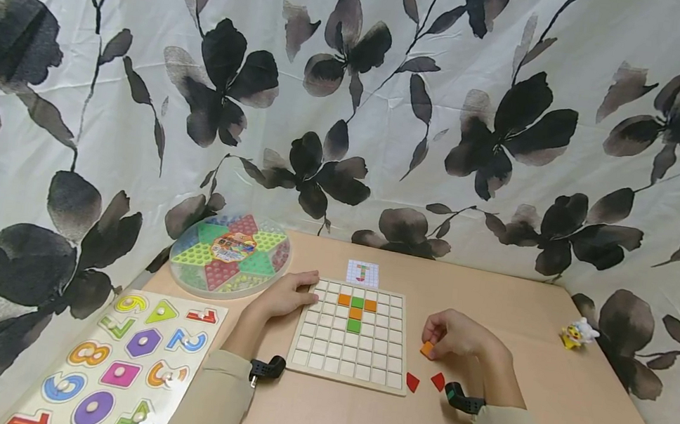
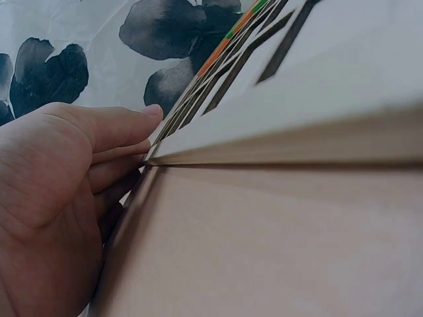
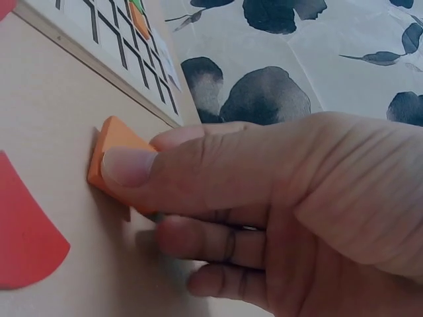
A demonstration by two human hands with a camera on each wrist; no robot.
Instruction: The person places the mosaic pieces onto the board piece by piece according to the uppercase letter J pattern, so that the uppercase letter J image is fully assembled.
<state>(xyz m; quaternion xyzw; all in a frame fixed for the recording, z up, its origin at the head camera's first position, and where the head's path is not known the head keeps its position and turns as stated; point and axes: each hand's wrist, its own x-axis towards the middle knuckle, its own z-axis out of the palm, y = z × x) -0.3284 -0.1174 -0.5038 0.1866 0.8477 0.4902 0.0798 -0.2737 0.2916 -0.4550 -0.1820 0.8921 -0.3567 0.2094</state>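
Note:
A white grid board (image 1: 336, 349) with a pale wooden rim lies on the table. Several orange and green square tiles (image 1: 356, 313) sit in its upper cells in a T-like arrangement. At the board's upper left edge my left hand (image 1: 281, 297) holds the rim, thumb at the top face and fingers along the side. To the right of the board, my right hand (image 1: 463, 335) pinches an orange square tile (image 3: 112, 135) between thumb and fingers, close over the tabletop. Two red quarter-round pieces (image 1: 412, 382) lie below that hand, beside the board's lower right corner.
Behind the board lies a small pattern card (image 1: 363, 273). A round multicoloured game board (image 1: 230, 255) is at the back left, with a number-and-shape puzzle board (image 1: 124, 362) in front of it. A small yellow-and-white toy (image 1: 578, 333) stands near the table's right edge. A floral curtain (image 1: 412, 143) hangs behind.

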